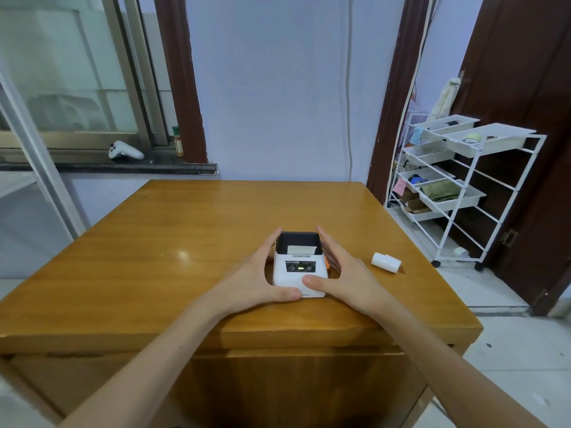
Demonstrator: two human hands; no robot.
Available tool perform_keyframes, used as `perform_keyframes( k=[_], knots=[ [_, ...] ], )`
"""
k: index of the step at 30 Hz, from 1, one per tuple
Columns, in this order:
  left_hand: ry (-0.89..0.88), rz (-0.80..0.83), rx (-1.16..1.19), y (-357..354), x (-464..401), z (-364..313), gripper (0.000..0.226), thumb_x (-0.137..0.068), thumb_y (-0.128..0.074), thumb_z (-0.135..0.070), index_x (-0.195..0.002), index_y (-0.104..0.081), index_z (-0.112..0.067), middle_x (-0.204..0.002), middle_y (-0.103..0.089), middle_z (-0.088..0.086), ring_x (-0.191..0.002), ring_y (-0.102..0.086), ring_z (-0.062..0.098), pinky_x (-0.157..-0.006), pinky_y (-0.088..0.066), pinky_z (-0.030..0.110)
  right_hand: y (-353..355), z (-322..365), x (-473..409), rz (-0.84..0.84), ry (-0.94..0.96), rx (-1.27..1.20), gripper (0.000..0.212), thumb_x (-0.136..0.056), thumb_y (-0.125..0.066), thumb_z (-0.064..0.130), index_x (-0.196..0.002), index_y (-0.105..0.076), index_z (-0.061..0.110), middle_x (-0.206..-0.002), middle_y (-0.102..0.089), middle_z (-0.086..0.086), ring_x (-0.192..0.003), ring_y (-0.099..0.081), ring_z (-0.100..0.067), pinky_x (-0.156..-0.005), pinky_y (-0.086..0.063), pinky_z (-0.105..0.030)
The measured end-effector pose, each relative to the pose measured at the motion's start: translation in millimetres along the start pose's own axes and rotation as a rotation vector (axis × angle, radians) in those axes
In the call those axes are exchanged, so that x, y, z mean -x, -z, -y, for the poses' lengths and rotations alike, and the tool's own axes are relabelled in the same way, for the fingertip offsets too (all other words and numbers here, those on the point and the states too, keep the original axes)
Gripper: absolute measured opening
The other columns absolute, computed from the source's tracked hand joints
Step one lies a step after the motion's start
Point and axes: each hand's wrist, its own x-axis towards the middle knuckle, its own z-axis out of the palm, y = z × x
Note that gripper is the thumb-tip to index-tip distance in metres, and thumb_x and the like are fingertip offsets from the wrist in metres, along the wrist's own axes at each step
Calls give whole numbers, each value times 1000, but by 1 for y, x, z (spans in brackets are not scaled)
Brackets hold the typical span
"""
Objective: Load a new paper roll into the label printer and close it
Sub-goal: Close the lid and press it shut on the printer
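- Table (191, 230) of glossy honey-brown wood fills the middle of the view, its grain running front to back, with a rounded front edge and light glinting off the varnish.
- Pale lilac wall (278, 88) stands behind it at twelve o'clock, framed by dark brown door jambs on both sides.
- At ten o'clock a frosted sliding window sits over a dark stone sill, where a white game controller (125, 151) lies beside a small green-capped bottle (177, 143).
- At two o'clock a white wire trolley (457, 186) on castors holds shallow plastic trays of oddments, including folded olive cloth.
- The label printer (299, 267), a small boxy white unit with a black upper part, stands on the table near its centre; a strip of white paper shows in the black section and a small light glows on its front panel.
- The left hand (262, 279) and right hand (343, 279) cup the printer's two sides, fingers extended along it, thumbs pressed on its near edge.
- A white paper roll (386, 262), cylindrical and smooth, lies on its side at three o'clock from the printer, apart from the hands.
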Motion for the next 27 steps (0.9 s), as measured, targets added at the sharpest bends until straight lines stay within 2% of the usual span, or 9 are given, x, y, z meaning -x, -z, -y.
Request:
perform_keyframes(
  k=[6,17,23,27],
  knots=[
    [-3,0,0,0,-1,0,126,-56,-84,-69,-150,0,-58,-151,-39,-21,-137,-43,9,-116,-37,45,0,0,0,4,-5,15,99,-80,-76,42,-153,-10,46,-156,-36,11,-141,-35,-8,-114,-32,-31],
    [-5,-3,-4,0,-1,0,125,-56,-83,-68,-150,-1,-59,-149,-39,-22,-137,-44,10,-116,-37,45,0,0,0,3,-7,21,99,-80,-76,42,-153,-9,47,-156,-35,12,-142,-35,-10,-115,-32,-34],
    [-5,-6,-7,0,-1,2,123,-56,-83,-68,-148,-1,-61,-153,-39,-20,-138,-42,9,-117,-36,46,0,0,0,5,-2,18,99,-79,-76,42,-152,-10,48,-154,-38,14,-133,-35,1,-114,-32,-31],
    [-12,-13,11,0,-1,2,119,-55,-84,-68,-140,-1,-71,-151,-40,-21,-139,-42,8,-118,-35,45,0,-1,1,-2,-4,4,98,-79,-77,42,-151,-11,49,-151,-41,16,-137,-38,-2,-115,-32,-30]
  ],
)
